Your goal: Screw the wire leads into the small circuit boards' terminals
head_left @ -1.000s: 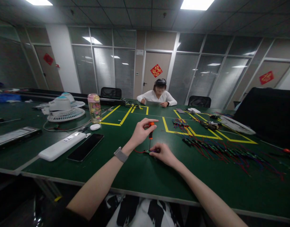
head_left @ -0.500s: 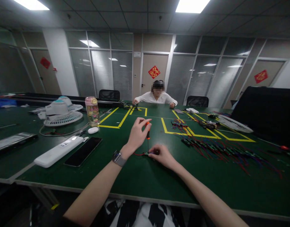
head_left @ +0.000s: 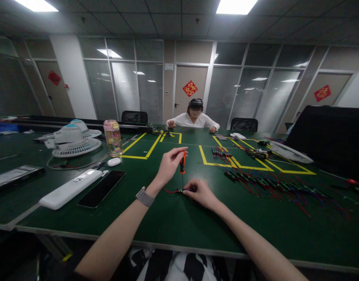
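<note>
Standing upright on the green table (head_left: pixel 173 218), your small screwdriver (head_left: pixel 182 166) with orange handle has its tip down on a tiny wired part (head_left: pixel 181 191) just in front of you. Your left hand (head_left: pixel 168 166), wrist bent and raised, pinches the handle top between thumb and fingertips; a watch (head_left: pixel 143 197) sits on that forearm. Your right hand (head_left: pixel 201 192) lies low on the table, fingers pressed onto the part, red lead trailing left. Further right: a spread of coloured wired parts (head_left: pixel 273 186). Left: phone (head_left: pixel 101 188), white remote (head_left: pixel 71 188), bottle (head_left: pixel 112 137), fan (head_left: pixel 72 140). Opposite: a seated person (head_left: pixel 193 118).
</note>
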A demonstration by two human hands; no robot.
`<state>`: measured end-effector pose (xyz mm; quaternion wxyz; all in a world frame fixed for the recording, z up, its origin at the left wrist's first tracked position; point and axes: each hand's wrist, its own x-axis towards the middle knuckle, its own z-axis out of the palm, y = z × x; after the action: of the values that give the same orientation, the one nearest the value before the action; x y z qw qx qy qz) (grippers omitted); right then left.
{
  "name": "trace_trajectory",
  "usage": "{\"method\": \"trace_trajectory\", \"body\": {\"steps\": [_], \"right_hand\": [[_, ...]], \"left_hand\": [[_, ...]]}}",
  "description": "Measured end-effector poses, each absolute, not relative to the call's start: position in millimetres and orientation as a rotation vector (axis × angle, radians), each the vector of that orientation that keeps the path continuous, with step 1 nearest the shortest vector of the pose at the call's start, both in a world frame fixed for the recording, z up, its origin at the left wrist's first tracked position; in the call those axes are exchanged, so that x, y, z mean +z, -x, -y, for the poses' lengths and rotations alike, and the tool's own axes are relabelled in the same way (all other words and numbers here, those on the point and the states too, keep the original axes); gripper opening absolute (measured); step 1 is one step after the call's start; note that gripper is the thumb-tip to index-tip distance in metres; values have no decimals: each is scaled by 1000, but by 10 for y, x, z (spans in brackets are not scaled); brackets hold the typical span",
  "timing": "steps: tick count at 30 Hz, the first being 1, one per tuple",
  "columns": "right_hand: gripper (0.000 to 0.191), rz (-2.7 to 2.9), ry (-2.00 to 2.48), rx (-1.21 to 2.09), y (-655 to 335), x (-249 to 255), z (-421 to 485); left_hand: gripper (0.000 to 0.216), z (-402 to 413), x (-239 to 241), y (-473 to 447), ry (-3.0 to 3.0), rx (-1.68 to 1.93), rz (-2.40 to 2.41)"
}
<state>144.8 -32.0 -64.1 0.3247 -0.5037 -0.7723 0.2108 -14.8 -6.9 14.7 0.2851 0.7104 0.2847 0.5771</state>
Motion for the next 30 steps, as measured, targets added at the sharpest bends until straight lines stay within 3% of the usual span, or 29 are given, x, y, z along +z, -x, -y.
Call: {"method": "trace_trajectory", "body": {"steps": [6,11,16,21,26,30], "right_hand": [[7,2036,1299,553,-1464,-662,308],[8,2031,1308,556,-1458,-647,319],[7,2032,1284,566,-1464,-662,316],[12,2040,1283,574,-1466,-659,316],[10,2049,1300,545,-1449,-631,333],[9,2040,1315,530,-1433,-628,341]], "left_hand": [[25,40,133,141,-1949,1613,-850],[30,57,165,145,-1824,1452,-744],[25,55,158,153,-1974,1587,-874],[32,43,143,148,-1868,1436,-725],[27,68,136,137,-2021,1620,-857],[31,79,146,130,-1914,1459,-710]]}}
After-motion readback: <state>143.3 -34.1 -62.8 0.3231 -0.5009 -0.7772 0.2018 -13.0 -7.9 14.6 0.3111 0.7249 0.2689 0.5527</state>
